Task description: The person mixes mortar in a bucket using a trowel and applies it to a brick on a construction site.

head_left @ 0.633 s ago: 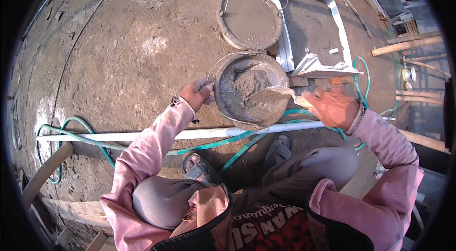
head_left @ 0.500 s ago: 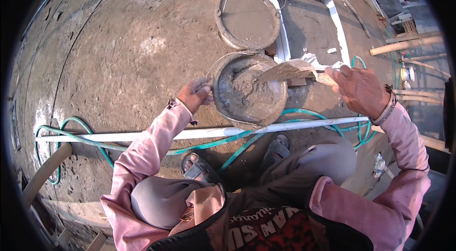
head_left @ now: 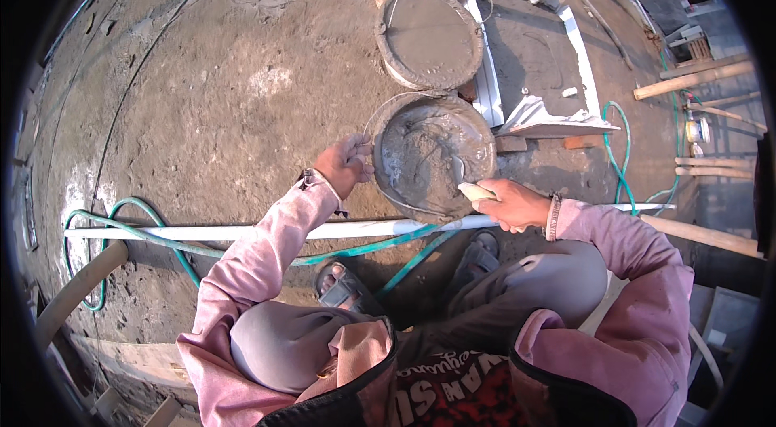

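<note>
A person's right hand (head_left: 517, 206), fingers wrapped round a trowel (head_left: 475, 192), holds its blade in mortar (head_left: 430, 154) inside the near bucket (head_left: 404, 206); the left hand (head_left: 343, 164) pinches the wire (head_left: 375, 114) (at the left rim).

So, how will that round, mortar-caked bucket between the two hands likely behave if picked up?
The round, mortar-caked bucket will probably feel heavy for its size, given the thick, wet grey mortar inside. Its smeared rim may be slippery to grip. The mortar shows ridges, so it might slump rather than slosh if tilted.
</note>
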